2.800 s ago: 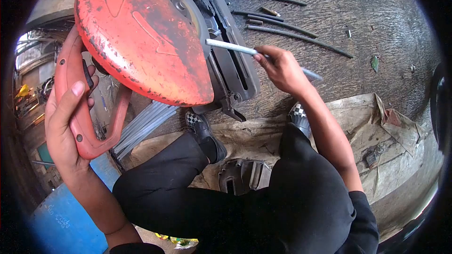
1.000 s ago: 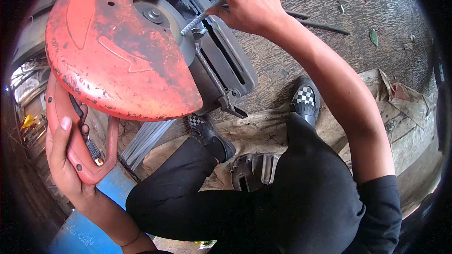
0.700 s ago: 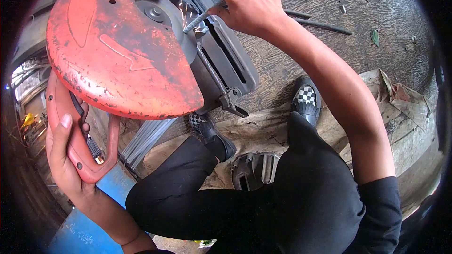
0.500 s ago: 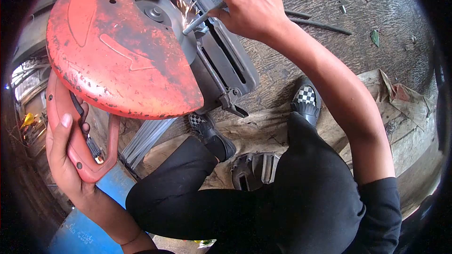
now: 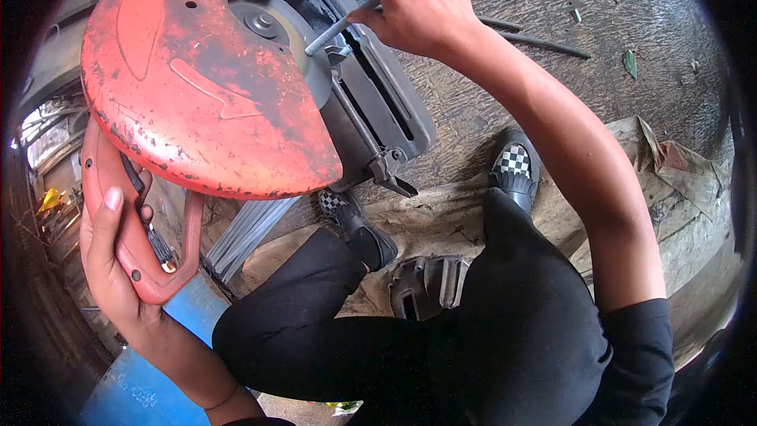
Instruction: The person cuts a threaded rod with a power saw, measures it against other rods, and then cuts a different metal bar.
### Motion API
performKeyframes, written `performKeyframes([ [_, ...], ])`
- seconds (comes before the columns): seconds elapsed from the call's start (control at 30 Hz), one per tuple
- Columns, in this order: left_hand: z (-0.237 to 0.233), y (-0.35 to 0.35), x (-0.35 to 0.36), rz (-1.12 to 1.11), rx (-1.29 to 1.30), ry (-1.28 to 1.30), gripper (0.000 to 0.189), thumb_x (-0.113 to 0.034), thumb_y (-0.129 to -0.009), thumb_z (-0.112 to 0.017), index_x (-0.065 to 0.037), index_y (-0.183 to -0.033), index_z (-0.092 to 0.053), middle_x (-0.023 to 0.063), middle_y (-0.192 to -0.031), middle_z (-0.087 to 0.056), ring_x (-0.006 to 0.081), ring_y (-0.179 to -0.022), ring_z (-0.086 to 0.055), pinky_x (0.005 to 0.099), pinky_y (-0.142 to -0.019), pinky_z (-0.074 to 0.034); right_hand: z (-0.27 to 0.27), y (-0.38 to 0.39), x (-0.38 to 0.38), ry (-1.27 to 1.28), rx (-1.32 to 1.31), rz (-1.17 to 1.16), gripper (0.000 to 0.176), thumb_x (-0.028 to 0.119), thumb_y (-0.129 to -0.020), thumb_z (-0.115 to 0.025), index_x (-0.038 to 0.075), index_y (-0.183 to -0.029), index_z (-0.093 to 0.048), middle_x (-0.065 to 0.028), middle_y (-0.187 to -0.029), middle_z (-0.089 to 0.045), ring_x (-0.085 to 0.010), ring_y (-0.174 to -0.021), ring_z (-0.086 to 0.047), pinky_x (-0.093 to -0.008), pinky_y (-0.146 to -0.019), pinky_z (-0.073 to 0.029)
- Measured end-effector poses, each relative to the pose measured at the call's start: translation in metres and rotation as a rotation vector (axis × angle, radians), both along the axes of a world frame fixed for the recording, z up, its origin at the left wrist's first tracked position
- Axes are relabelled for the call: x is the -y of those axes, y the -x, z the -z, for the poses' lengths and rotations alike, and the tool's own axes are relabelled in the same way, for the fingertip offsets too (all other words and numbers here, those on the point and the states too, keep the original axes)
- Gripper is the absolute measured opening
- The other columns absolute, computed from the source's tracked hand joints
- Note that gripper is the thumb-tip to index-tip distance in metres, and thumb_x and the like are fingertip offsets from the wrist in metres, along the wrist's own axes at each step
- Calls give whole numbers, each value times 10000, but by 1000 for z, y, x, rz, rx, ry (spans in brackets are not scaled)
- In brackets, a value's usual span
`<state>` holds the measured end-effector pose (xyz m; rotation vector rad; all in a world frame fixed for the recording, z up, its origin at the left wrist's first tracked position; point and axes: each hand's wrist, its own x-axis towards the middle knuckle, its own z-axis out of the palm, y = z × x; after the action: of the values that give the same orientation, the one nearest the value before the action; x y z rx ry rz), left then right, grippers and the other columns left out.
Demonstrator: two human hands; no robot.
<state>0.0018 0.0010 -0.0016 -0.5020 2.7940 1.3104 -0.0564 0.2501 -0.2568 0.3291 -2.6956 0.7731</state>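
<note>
Black short-sleeve T-shirt, with the sleeve hem visible on the right upper arm. Black trousers, plain matte fabric. Slip-on shoes with black-and-white checkerboard uppers and black trim: left shoe, right shoe. Left hand and right hand bare, forearms bare. Thin dark band round the left wrist.

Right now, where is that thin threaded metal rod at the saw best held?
Grip the thin threaded metal rod at its outer end, coming from the right as the right hand does: its other tip lies at the grey cutting disc.
</note>
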Motion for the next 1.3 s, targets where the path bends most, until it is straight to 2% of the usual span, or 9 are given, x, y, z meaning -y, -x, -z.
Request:
performKeyframes([
  [0.17,-2,0,2,5,27,-9,509,-194,-858,-619,56,-1274,-467,107,-1077,-606,103,-820,-568,204,-724,-460,3,-3,3,-17,-51,22,250,306,-718,-648,62,-673,-668,-90,-722,-644,-246,-840,-571,-415,-816,-345],
  [0.23,-2,0,2,-4,30,-9,503,-193,-858,-617,59,-1269,-470,109,-1067,-610,101,-803,-567,203,-718,-461,-1,-4,3,-15,63,40,243,296,-717,-639,59,-672,-666,-95,-718,-641,-248,-834,-572,-418,-814,-344],
  [0.33,-3,0,6,8,34,-9,495,-194,-861,-610,66,-1260,-474,117,-1043,-616,103,-773,-564,203,-705,-462,1,-5,7,1,48,75,238,292,-713,-636,59,-669,-663,-102,-719,-639,-250,-836,-571,-419,-813,-345],
  [0.4,-6,1,11,49,114,-21,488,-236,-869,-617,30,-1255,-483,80,-1049,-601,114,-819,-567,234,-733,-457,4,-6,7,9,26,79,236,291,-710,-636,61,-666,-660,-101,-716,-638,-249,-834,-571,-420,-809,-345],
  [0.77,-2,0,1,-13,10,13,509,-237,-871,-612,29,-1278,-462,82,-1091,-595,123,-910,-571,239,-779,-445,-3,-21,6,71,-68,80,213,271,-693,-646,62,-652,-648,-94,-705,-630,-243,-819,-566,-419,-803,-349],
  [0.83,-5,2,9,-17,15,-3,511,-229,-876,-609,30,-1288,-453,86,-1093,-594,126,-910,-570,239,-783,-444,-6,-25,5,-131,-61,86,398,490,-768,-655,94,-744,-681,-41,-730,-625,-219,-872,-568,-422,-833,-355],
  [0.9,-9,5,22,85,168,-74,520,-176,-876,-615,65,-1299,-433,132,-1098,-594,139,-893,-580,244,-760,-471,-5,-27,1,-108,-18,70,392,488,-766,-655,97,-748,-685,-37,-738,-632,-216,-877,-570,-423,-845,-355],
  [1.27,0,1,-2,39,40,-81,516,-166,-883,-606,74,-1302,-424,155,-1145,-584,167,-948,-587,266,-824,-471,-6,-9,8,-131,75,100,373,473,-755,-665,101,-758,-687,-34,-774,-653,-204,-896,-570,-424,-850,-355],
  [1.3,0,1,-2,40,32,-86,516,-163,-882,-605,75,-1302,-423,154,-1147,-584,169,-957,-587,265,-825,-469,-2,-9,7,-68,26,78,295,373,-724,-658,79,-705,-668,-64,-745,-643,-226,-858,-567,-422,-832,-352],
])
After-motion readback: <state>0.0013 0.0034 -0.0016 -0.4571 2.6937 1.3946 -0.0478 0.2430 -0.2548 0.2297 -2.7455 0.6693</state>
